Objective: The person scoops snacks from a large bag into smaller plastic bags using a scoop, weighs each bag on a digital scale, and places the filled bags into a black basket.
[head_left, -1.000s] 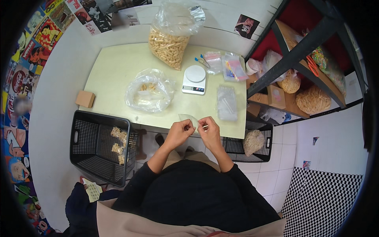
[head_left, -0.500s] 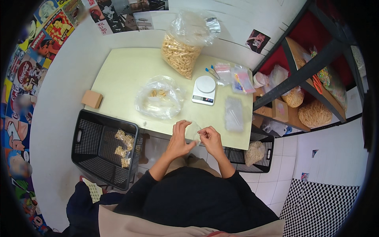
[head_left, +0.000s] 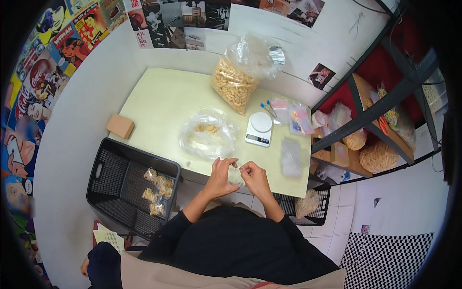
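Just off the table's front edge, a small clear plastic bag (head_left: 235, 174) is held between my hands. My left hand (head_left: 221, 178) curves around its left side, fingers and thumb closed on it. My right hand (head_left: 255, 179) pinches its right edge with bent fingers. The bag is see-through, and I cannot make out anything inside it. Beyond my left hand lies a larger, open clear bag (head_left: 204, 150) with a few curved yellowish snack pieces (head_left: 207, 128) in it. A white kitchen scale (head_left: 260, 124) stands beyond my right hand, its round plate bare.
A big bag of snacks (head_left: 233, 85) stands at the back. Flat clear bags (head_left: 290, 158) lie at the right. A cardboard box (head_left: 120, 126) sits at the left edge. Black crates (head_left: 108, 161) hold filled packs; a shelf (head_left: 370, 125) rises right. A dark sleeve shows lower left.
The whole view has shifted, with the table appearing slightly lower and to the right. My hands have come a little closer together around the small bag, still gripping it.
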`<action>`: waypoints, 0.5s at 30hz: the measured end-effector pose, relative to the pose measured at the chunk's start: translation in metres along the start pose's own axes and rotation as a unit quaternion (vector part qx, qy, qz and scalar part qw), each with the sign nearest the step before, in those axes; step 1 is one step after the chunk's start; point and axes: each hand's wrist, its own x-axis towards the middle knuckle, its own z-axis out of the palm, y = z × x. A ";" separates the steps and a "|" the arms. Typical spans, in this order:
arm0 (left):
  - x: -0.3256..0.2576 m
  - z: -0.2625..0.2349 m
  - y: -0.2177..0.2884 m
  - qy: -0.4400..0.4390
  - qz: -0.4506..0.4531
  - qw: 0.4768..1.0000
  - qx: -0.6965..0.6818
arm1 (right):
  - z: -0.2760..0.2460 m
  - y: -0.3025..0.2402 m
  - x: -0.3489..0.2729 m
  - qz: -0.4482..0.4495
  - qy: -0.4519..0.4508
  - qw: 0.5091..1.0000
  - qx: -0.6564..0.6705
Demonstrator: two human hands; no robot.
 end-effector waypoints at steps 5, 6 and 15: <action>-0.005 -0.012 -0.026 0.024 -0.012 1.000 -0.006 | 0.021 -0.030 0.004 -0.088 0.039 0.994 -0.050; -0.006 -0.015 -0.029 0.027 -0.023 0.999 -0.014 | 0.026 -0.035 0.003 -0.133 0.059 0.988 -0.058; -0.021 -0.036 -0.045 0.046 0.032 0.998 0.026 | 0.047 -0.047 0.004 -0.182 -0.082 0.948 -0.247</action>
